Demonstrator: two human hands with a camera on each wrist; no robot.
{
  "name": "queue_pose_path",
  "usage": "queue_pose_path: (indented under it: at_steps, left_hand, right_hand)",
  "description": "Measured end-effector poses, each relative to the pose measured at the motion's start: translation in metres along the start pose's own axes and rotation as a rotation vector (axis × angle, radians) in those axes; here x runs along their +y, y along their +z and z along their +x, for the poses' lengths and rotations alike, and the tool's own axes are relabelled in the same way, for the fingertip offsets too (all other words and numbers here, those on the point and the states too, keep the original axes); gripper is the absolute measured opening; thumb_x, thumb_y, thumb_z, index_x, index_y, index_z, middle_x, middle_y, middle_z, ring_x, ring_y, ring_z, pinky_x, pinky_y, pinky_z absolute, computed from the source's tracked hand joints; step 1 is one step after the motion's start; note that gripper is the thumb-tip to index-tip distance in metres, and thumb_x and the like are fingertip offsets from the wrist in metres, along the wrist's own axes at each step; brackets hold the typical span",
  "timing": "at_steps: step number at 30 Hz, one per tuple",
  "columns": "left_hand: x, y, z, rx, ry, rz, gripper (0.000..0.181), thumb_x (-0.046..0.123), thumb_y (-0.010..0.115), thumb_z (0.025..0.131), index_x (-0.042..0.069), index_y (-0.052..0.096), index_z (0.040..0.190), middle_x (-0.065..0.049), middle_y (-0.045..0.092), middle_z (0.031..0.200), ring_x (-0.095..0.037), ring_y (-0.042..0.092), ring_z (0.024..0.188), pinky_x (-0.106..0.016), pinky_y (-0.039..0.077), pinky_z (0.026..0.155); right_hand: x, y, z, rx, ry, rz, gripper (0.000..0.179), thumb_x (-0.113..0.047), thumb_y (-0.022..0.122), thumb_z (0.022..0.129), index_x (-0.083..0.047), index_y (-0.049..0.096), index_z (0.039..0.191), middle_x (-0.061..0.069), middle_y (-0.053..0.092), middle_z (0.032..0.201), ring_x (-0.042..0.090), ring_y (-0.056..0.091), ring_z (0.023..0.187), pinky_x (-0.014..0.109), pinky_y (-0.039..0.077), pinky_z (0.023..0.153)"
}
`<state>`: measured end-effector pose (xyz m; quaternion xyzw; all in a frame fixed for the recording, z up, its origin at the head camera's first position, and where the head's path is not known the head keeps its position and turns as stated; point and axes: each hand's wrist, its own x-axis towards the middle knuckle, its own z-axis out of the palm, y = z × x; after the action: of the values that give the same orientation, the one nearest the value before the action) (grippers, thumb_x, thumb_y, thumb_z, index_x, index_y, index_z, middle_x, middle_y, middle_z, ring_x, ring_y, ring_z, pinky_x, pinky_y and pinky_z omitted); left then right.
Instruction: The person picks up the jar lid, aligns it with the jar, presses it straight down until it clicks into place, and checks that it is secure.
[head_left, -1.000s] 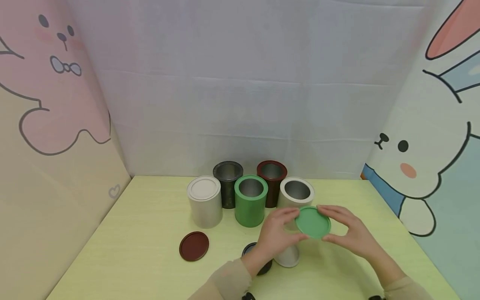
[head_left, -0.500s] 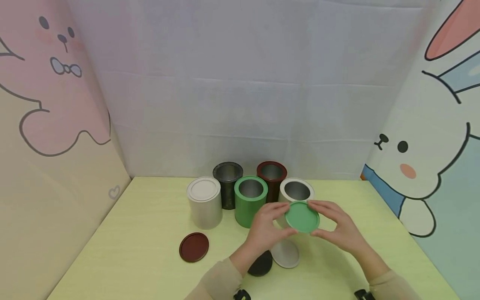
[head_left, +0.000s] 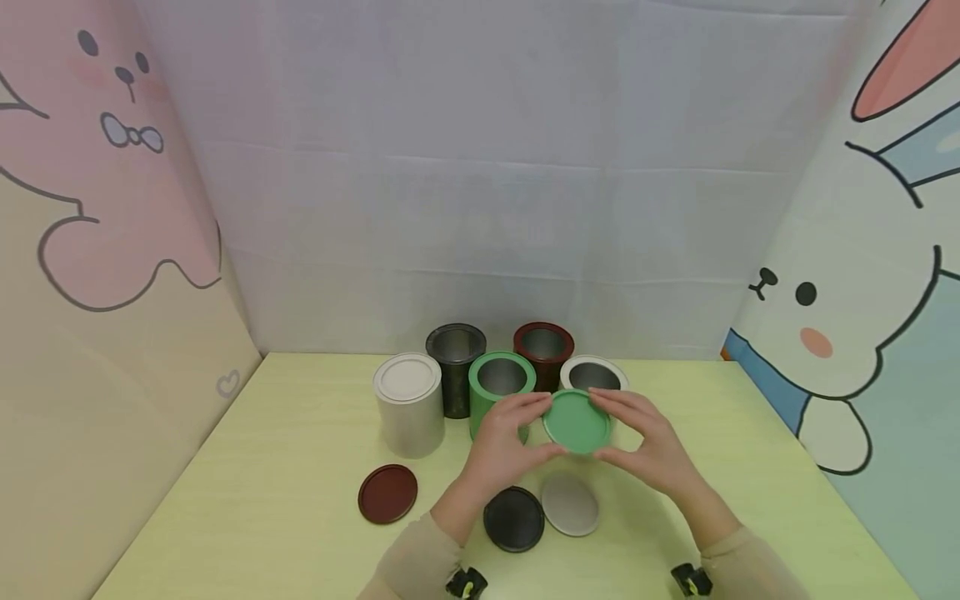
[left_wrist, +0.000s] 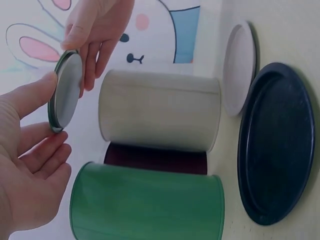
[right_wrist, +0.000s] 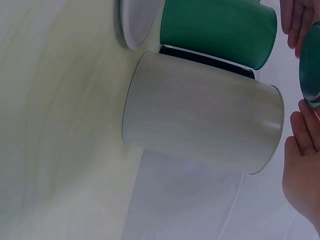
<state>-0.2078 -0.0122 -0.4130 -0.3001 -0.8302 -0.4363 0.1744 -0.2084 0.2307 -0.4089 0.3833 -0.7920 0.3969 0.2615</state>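
Observation:
Between both hands hangs a round green lid (head_left: 577,422), raised above the table. My left hand (head_left: 504,442) pinches its left edge between thumb and fingertips, and my right hand (head_left: 648,446) pinches the right edge likewise. The lid's pale underside (left_wrist: 69,91) shows in the left wrist view. Behind the hands stand an uncapped green can (head_left: 480,408), partly covered by the left hand, and an uncapped white can (left_wrist: 160,110), its front overlapped by the lid in the head view.
A white can (head_left: 411,421) with its lid on stands left. Open black (head_left: 455,387) and dark red (head_left: 546,371) cans stand at the back. Dark red (head_left: 387,494), black (head_left: 513,519) and white (head_left: 570,504) lids lie on the table (head_left: 262,500).
Both hands have carried the green lid left and slightly away from me, from the white can's right side towards the green can. The black lid on the table is now uncovered.

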Motion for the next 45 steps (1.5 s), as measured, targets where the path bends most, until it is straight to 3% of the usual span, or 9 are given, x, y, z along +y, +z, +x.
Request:
queue_pose_path:
  at_steps: [4, 12, 19, 24, 29, 35, 45]
  left_hand:
    - [-0.004, -0.009, -0.001, 0.014, 0.021, 0.023, 0.063, 0.021, 0.09, 0.073, 0.002, 0.067, 0.128, -0.007, 0.064, 0.13, -0.026, 0.054, 0.124, -0.041, 0.047, 0.102]
    - [-0.009, -0.024, -0.001, 0.033, 0.022, 0.05, 0.063, 0.021, 0.091, 0.071, 0.001, 0.068, 0.126, -0.009, 0.065, 0.128, -0.026, 0.055, 0.123, -0.043, 0.047, 0.101]
    - [-0.016, -0.036, -0.001, 0.04, -0.015, 0.051, 0.062, 0.02, 0.091, 0.071, 0.002, 0.068, 0.126, -0.007, 0.065, 0.128, -0.026, 0.055, 0.123, -0.045, 0.046, 0.101]
    - [-0.02, -0.046, 0.0, 0.048, -0.03, 0.017, 0.062, 0.016, 0.091, 0.071, 0.0, 0.068, 0.126, -0.008, 0.065, 0.128, -0.028, 0.054, 0.124, -0.046, 0.046, 0.101]
    - [-0.023, -0.054, 0.002, 0.047, -0.032, 0.035, 0.063, 0.016, 0.091, 0.071, -0.001, 0.067, 0.126, -0.01, 0.064, 0.129, -0.029, 0.053, 0.125, -0.047, 0.045, 0.102]
    - [-0.027, -0.062, 0.005, 0.027, -0.054, 0.062, 0.063, 0.019, 0.09, 0.074, 0.0, 0.066, 0.128, -0.009, 0.063, 0.131, -0.03, 0.052, 0.127, -0.047, 0.044, 0.104]
    - [-0.042, -0.073, 0.013, -0.001, -0.117, 0.073, 0.062, 0.021, 0.086, 0.078, 0.003, 0.063, 0.132, -0.008, 0.06, 0.136, -0.03, 0.05, 0.13, -0.048, 0.042, 0.106]
  right_hand:
    - [-0.012, 0.005, 0.012, -0.011, -0.006, -0.004, 0.073, 0.009, 0.087, 0.051, 0.015, 0.062, 0.119, 0.028, 0.06, 0.122, 0.019, 0.051, 0.122, 0.013, 0.033, 0.105]
    - [0.011, 0.02, 0.014, -0.04, -0.028, 0.011, 0.075, -0.005, 0.092, 0.059, 0.004, 0.063, 0.129, 0.018, 0.06, 0.131, 0.02, 0.05, 0.126, 0.016, 0.031, 0.107]
    - [0.01, 0.026, 0.027, -0.077, -0.026, 0.006, 0.067, -0.024, 0.088, 0.075, 0.0, 0.062, 0.132, 0.013, 0.059, 0.134, 0.024, 0.051, 0.124, 0.019, 0.032, 0.107]
    - [0.008, 0.033, 0.036, -0.092, -0.027, -0.015, 0.067, -0.017, 0.089, 0.072, 0.002, 0.063, 0.131, 0.014, 0.059, 0.135, 0.03, 0.052, 0.123, 0.026, 0.037, 0.105]
    - [0.007, 0.038, 0.046, -0.105, -0.008, -0.026, 0.07, -0.013, 0.091, 0.067, 0.002, 0.063, 0.13, 0.013, 0.059, 0.135, 0.032, 0.052, 0.123, 0.031, 0.038, 0.106]
    - [0.007, 0.042, 0.055, -0.138, 0.022, -0.035, 0.069, -0.023, 0.089, 0.072, 0.001, 0.063, 0.131, 0.012, 0.058, 0.137, 0.032, 0.05, 0.126, 0.042, 0.039, 0.106]
    - [0.011, 0.051, 0.075, -0.229, 0.128, -0.038, 0.072, -0.02, 0.088, 0.075, -0.001, 0.058, 0.138, 0.012, 0.053, 0.143, 0.033, 0.047, 0.13, 0.054, 0.038, 0.106]
